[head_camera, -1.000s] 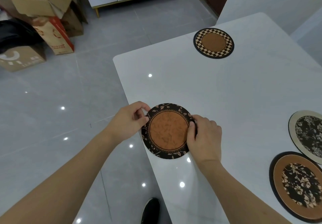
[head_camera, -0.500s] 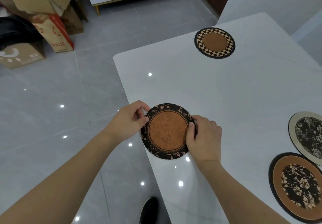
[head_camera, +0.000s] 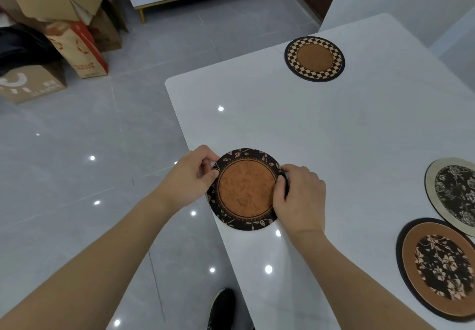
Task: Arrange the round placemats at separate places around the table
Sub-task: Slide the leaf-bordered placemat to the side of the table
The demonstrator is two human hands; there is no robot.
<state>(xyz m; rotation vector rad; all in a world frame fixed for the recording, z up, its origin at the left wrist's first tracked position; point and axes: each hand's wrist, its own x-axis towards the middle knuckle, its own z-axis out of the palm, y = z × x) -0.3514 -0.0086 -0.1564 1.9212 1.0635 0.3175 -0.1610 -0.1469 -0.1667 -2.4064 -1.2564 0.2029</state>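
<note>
Both forearms are reaching in from the lower frame, the left hand (head_camera: 189, 174) and right hand (head_camera: 299, 197) pinching closed at centre.

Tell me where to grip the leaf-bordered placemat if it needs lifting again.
Grip the leaf-bordered placemat at its left rim, coming from the table's left edge. It lies flat, so elsewhere there is nothing to get under, but that side overhangs the edge, where the left hand already pinches it. The right hand pinches the opposite rim to steady it.

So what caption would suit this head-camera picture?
Both hands, left hand and right hand, hold a leaf-bordered placemat at the white table edge.
</note>
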